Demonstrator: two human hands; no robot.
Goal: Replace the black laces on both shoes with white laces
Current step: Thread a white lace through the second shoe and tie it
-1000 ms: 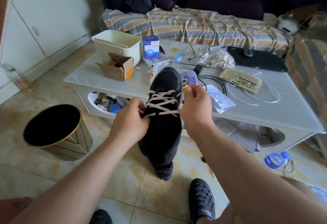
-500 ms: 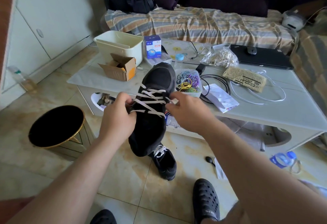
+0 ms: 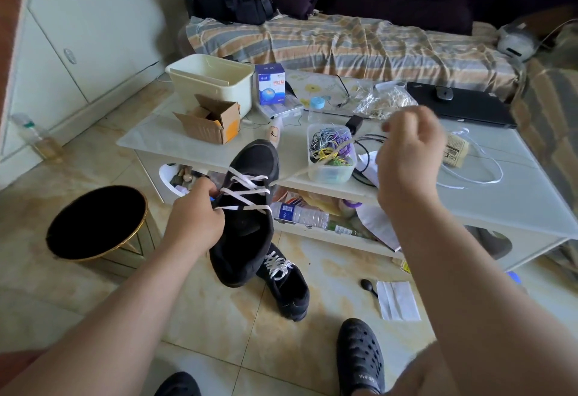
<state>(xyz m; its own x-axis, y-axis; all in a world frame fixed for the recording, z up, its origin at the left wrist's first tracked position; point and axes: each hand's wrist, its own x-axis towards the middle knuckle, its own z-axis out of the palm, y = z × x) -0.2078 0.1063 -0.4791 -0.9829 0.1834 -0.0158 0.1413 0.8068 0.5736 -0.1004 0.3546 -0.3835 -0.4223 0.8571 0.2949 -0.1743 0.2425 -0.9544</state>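
We see the left hand point(image 3: 194, 220) gripping the side of the black shoe point(image 3: 247, 214), held up in front of the tabletop point(image 3: 500, 195), its fingers curled at the eyelets. The right hand point(image 3: 409, 158) is raised to the right, its fingers pinching the white lace point(image 3: 316, 165), which runs taut from the shoe. A second shoe point(image 3: 286, 283), white-laced, lies on the floor below

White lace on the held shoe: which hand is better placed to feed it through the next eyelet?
Right, probably. The right hand already pinches the white lace, drawn taut from the held shoe. The left hand grips that shoe's side, steadying it.
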